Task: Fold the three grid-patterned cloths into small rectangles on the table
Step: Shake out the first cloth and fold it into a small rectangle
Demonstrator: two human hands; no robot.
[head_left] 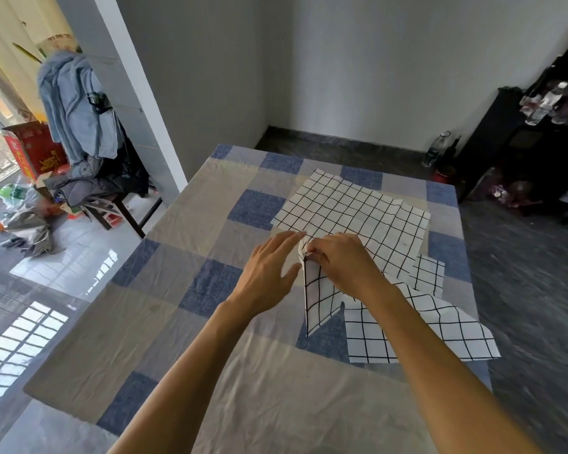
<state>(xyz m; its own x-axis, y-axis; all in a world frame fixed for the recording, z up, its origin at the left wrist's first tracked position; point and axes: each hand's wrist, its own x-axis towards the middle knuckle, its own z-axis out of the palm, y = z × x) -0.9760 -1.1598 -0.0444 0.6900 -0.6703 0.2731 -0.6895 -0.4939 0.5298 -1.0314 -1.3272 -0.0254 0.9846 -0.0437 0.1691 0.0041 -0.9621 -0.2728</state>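
Three white cloths with black grid lines lie overlapping on the table point(210, 371), right of centre. The largest cloth point(358, 208) is spread flat at the back. A smaller cloth with a finer grid point(428, 275) pokes out at the right, and a third cloth point(423, 335) lies nearest me under my right forearm. My right hand point(345, 260) pinches a raised corner of cloth, and a folded flap point(318, 296) hangs down from it. My left hand point(269, 273) is beside that corner with its fingers straight, touching the fabric.
The table wears a blue, grey and beige checked tablecloth. A chair piled with clothes point(89, 158) stands off the left side. Bottles point(436, 149) and a dark shelf point(538, 142) stand by the far right wall. The table's right edge point(473, 290) is close to the cloths.
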